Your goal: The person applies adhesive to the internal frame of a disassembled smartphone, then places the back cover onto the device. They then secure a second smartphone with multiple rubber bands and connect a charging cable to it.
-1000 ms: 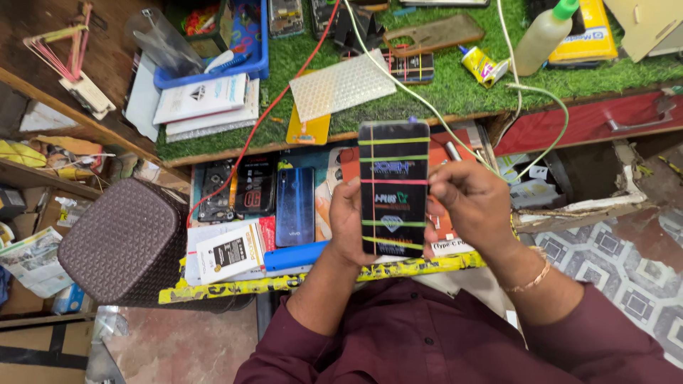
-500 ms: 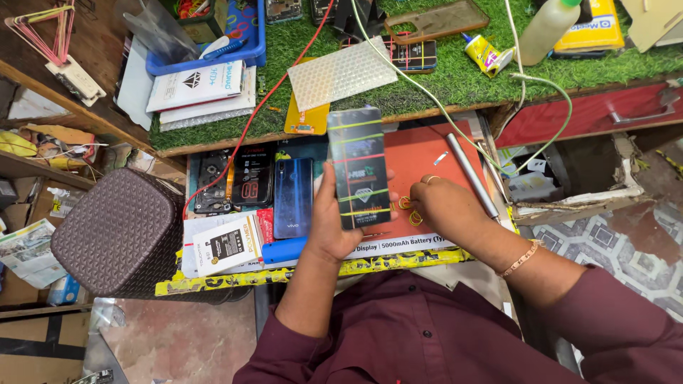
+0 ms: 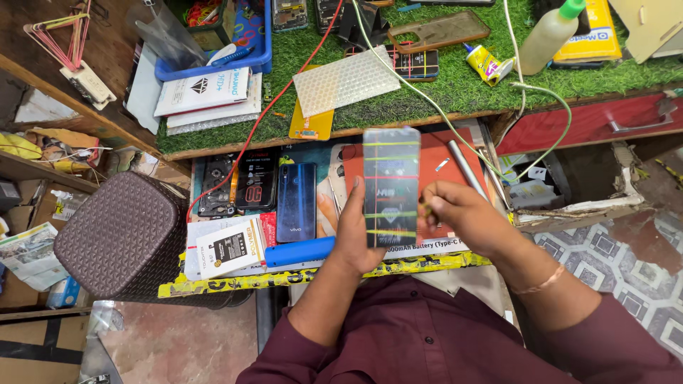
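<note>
In the head view we see the left hand holding a flat dark packet upright above the work surface, the fingers closed around its left edge and back. The packet is crossed by several coloured rubber bands, and it looks blurred. The right hand is at the packet's right edge, with the fingertips pressed together in a pinch; we cannot tell exactly what it pinches, maybe one band.

For containers, we count one blue plastic tray at the top left on the green grass mat; it holds some small parts and pens, which are too small to name. One open red drawer on the right holds papers and small scraps.

On the lower surface we count one blue phone lying face down and two opened dark phone bodies just beside it. One small white box lies near them. One brown woven stool stands on the left. On the mat we see one plastic bottle with a green cap and one yellow glue tube.
</note>
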